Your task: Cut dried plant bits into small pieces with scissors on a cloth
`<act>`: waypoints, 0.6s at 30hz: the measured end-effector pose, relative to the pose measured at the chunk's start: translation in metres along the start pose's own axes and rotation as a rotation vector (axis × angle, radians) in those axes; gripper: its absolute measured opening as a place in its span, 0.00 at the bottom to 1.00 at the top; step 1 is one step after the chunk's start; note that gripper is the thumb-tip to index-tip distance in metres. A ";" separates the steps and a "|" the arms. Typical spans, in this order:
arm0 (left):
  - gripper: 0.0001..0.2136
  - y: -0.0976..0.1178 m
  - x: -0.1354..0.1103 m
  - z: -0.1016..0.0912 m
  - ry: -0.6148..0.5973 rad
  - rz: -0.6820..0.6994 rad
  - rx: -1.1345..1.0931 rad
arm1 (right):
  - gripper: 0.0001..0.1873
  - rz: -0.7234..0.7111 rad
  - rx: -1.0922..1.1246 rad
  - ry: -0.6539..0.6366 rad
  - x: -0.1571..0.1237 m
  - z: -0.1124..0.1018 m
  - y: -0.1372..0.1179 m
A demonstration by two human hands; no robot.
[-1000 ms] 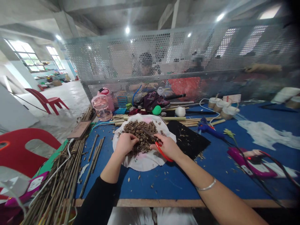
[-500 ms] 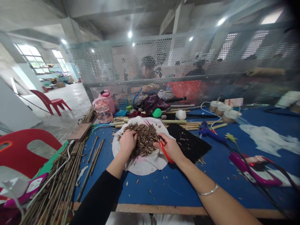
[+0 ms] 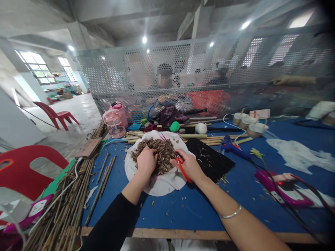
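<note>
A heap of small brown dried pieces (image 3: 163, 162) lies on a round white cloth (image 3: 163, 188) in front of me. My left hand (image 3: 147, 161) is at the left part of the heap, its fingers curled together against the pieces. What they hold, if anything, is hidden. Red-handled scissors (image 3: 183, 170) are gripped in my right hand (image 3: 187, 164) at the heap's right edge. Their blades point up and left over the pieces. Beside the cloth on the right lies a black sheet (image 3: 209, 160) with scraps on it.
Bundled thin sticks (image 3: 70, 188) line the left edge of the blue table (image 3: 167, 216). Behind the cloth are a clear jug (image 3: 115, 125), a green ball (image 3: 174, 126) and a white ball (image 3: 201, 128). A blue glue gun (image 3: 235, 148) and purple power strip (image 3: 288, 191) lie right. People sit beyond the perforated screen (image 3: 110, 80).
My left hand has moved slightly right, further over the heap, and its fingertips are now tucked into the pieces. The right hand still holds the scissors in nearly the same place.
</note>
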State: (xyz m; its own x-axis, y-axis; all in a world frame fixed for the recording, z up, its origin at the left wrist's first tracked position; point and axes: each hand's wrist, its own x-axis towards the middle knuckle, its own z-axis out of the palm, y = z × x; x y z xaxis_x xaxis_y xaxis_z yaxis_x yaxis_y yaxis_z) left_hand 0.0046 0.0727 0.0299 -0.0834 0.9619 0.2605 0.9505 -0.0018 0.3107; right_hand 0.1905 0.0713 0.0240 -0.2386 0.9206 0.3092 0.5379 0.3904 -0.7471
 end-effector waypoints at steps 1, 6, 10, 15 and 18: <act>0.11 0.000 0.002 0.002 -0.004 0.000 0.001 | 0.25 -0.003 -0.001 0.001 0.000 0.000 0.000; 0.12 -0.003 0.006 0.003 -0.009 -0.020 -0.046 | 0.25 -0.013 -0.007 -0.003 0.001 -0.001 0.003; 0.11 -0.013 0.003 -0.010 0.057 -0.033 -0.233 | 0.26 -0.004 -0.023 0.033 0.002 -0.002 0.006; 0.10 -0.027 -0.004 -0.026 0.101 -0.105 -0.425 | 0.25 0.002 -0.033 0.037 0.003 -0.002 0.007; 0.11 -0.028 -0.005 -0.026 0.005 -0.166 -0.575 | 0.25 -0.008 -0.054 0.037 0.003 -0.002 0.008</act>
State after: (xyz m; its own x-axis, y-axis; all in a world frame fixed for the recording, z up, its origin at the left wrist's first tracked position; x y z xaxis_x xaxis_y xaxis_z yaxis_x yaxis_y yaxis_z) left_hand -0.0293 0.0611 0.0436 -0.2200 0.9606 0.1698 0.6099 -0.0004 0.7925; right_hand 0.1958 0.0769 0.0206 -0.2138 0.9170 0.3368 0.5789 0.3967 -0.7124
